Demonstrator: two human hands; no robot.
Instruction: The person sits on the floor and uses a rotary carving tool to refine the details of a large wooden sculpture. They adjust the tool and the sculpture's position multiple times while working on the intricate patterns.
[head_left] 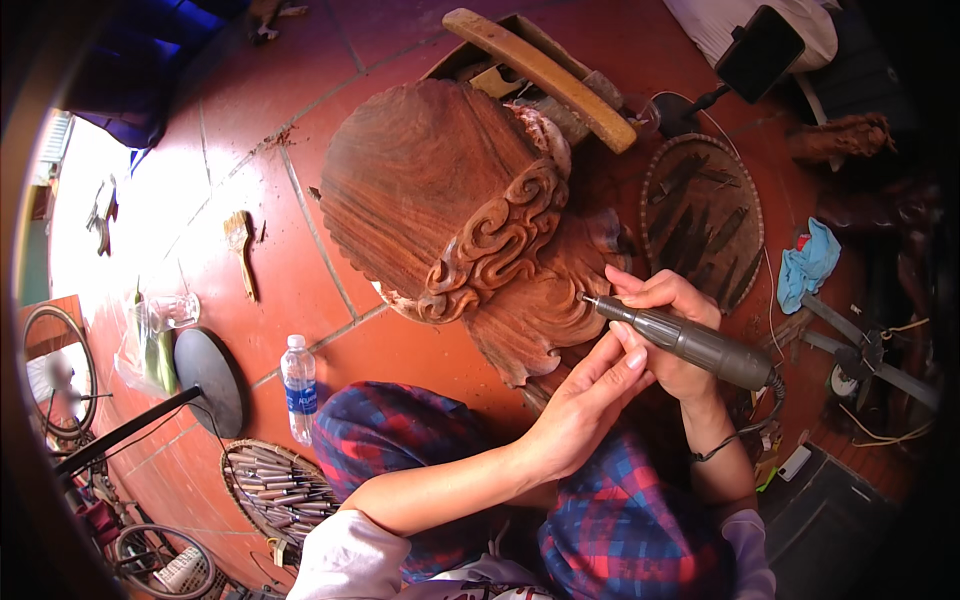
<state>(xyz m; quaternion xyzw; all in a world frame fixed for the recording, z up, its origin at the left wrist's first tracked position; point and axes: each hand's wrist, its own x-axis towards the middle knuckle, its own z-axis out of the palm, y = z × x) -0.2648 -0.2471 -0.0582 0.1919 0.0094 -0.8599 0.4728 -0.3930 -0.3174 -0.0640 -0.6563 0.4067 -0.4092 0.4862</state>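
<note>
My right hand is wrapped around a dark grey rotary carving tool, its thumb and forefinger up by the metal nose. The slim tip points left, toward the carved wood. From below, my left hand has its fingertips pressed against the front of the tool's body. Just beyond both hands stands a reddish-brown wood carving, with a wide ribbed shell shape, a band of curling scrolls and a flared, leaf-like lower part. The tip appears apart from the wood, though the gap is hard to judge. A cord leaves the tool's rear end.
Left of the carving lie a paintbrush and a water bottle. A basket of chisels sits by my left knee. Behind are a wooden box with a plank and a round woven tray. A blue cloth lies right.
</note>
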